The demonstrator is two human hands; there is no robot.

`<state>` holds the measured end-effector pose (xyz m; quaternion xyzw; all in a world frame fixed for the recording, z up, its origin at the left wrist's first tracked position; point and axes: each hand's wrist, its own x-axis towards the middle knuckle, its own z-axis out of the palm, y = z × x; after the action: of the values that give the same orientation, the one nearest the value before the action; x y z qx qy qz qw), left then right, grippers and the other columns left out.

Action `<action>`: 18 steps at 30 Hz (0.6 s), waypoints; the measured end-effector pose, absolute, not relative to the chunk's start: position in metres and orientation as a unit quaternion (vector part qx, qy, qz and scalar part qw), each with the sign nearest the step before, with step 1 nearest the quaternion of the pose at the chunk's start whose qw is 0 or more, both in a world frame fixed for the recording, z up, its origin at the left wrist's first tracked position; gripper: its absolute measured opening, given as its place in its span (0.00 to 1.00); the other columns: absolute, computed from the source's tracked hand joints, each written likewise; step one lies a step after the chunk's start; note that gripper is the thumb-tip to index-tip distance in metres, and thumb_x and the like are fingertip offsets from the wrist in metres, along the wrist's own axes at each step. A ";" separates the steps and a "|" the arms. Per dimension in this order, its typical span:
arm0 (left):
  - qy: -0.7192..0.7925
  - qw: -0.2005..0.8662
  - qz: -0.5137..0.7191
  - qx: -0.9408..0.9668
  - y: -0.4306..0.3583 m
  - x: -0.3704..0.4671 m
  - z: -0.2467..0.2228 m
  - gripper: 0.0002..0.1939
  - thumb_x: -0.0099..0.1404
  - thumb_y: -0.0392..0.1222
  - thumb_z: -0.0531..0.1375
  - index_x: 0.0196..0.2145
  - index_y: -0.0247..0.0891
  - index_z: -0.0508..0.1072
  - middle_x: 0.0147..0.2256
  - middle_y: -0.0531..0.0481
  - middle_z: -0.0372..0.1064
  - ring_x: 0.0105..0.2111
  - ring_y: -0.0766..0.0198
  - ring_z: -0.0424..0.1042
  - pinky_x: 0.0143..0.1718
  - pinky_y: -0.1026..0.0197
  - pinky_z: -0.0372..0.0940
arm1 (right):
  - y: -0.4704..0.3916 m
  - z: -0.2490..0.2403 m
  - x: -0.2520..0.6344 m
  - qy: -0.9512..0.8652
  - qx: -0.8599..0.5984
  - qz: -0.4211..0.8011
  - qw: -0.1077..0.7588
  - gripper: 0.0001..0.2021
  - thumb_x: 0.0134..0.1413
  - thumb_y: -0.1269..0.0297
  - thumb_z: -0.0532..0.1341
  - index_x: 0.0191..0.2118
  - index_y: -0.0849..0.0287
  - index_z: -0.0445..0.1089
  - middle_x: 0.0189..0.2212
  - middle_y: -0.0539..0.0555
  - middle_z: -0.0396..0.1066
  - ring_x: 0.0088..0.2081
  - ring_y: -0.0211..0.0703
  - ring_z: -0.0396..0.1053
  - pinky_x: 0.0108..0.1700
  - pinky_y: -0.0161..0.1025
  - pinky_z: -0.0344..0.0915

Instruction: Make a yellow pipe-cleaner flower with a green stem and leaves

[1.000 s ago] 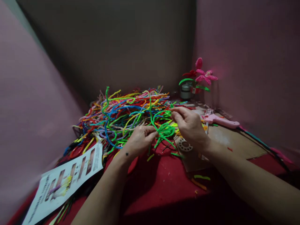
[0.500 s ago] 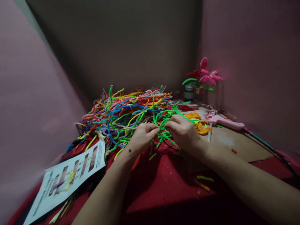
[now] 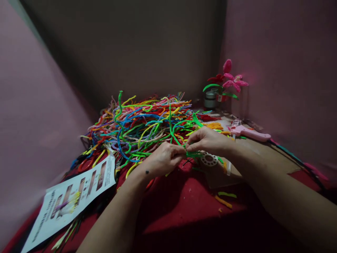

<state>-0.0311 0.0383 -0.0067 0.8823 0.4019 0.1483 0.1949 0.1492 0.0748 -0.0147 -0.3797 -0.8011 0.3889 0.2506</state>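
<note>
My left hand point(image 3: 168, 159) is closed, thumb and fingers pinched on a bunch of green pipe cleaners point(image 3: 194, 154). Pressed close beside it, my right hand point(image 3: 204, 141) pinches the same bunch near its middle. Some green strands stick up behind the hands, while others point right beneath my right hand. Just below that hand shows a pale round disc point(image 3: 210, 159) with holes around its rim. The fingertips partly hide where the strands meet.
A large tangled heap of coloured pipe cleaners point(image 3: 142, 121) lies behind the hands. At left is a printed sheet point(image 3: 71, 200). A pink glue gun point(image 3: 251, 133) rests on a board at right, with pipe-cleaner flowers point(image 3: 234, 82) behind. Short offcuts point(image 3: 226, 194) lie on the red cloth point(image 3: 181, 207).
The green bunch has turned, so its strands now point right under my right hand. My left hand has shifted slightly right, and the pale disc has come into view.
</note>
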 end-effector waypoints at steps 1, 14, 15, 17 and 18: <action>0.389 0.214 0.142 0.885 0.036 -0.031 -0.005 0.12 0.57 0.33 0.50 0.21 0.33 0.69 0.18 0.56 0.59 0.21 0.72 0.56 0.24 0.68 0.51 | 0.077 -0.015 0.152 -0.762 -0.382 0.468 0.232 0.06 0.40 0.66 0.63 0.25 0.64 0.73 0.18 0.47 0.64 0.22 0.33 0.58 0.26 0.33 0.52; 0.494 0.330 0.442 0.672 0.047 -0.020 -0.017 0.11 0.58 0.40 0.53 0.24 0.33 0.70 0.19 0.53 0.65 0.21 0.69 0.64 0.27 0.66 0.59 | 0.062 -0.040 0.115 -0.535 -0.351 0.547 0.540 0.07 0.39 0.63 0.64 0.24 0.62 0.68 0.20 0.48 0.68 0.23 0.34 0.63 0.28 0.33 0.58; 0.501 0.319 0.444 0.671 0.048 -0.018 -0.020 0.11 0.58 0.40 0.52 0.24 0.34 0.70 0.19 0.53 0.65 0.22 0.68 0.64 0.27 0.66 0.59 | 0.059 -0.041 0.115 -0.583 -0.374 0.477 0.541 0.06 0.42 0.64 0.62 0.25 0.62 0.69 0.22 0.50 0.69 0.24 0.36 0.64 0.29 0.34 0.58; 0.515 0.276 0.442 0.681 0.048 -0.015 -0.024 0.12 0.59 0.40 0.51 0.22 0.34 0.69 0.19 0.53 0.65 0.22 0.68 0.64 0.27 0.67 0.58 | 0.056 -0.044 0.117 -0.684 -0.407 0.297 0.527 0.07 0.48 0.66 0.57 0.26 0.61 0.70 0.23 0.53 0.71 0.27 0.39 0.65 0.32 0.35 0.58; 0.522 0.243 0.437 0.691 0.047 -0.013 -0.026 0.12 0.59 0.40 0.51 0.22 0.35 0.68 0.19 0.54 0.64 0.22 0.68 0.63 0.26 0.67 0.57 | 0.055 -0.045 0.119 -0.729 -0.410 0.196 0.512 0.08 0.50 0.67 0.55 0.26 0.61 0.70 0.23 0.54 0.71 0.27 0.39 0.65 0.33 0.36 0.58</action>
<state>-0.0131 0.0468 -0.0257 0.6910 0.5217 0.4373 0.2432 0.1190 0.0548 -0.0454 -0.4096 -0.7289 0.1964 0.5121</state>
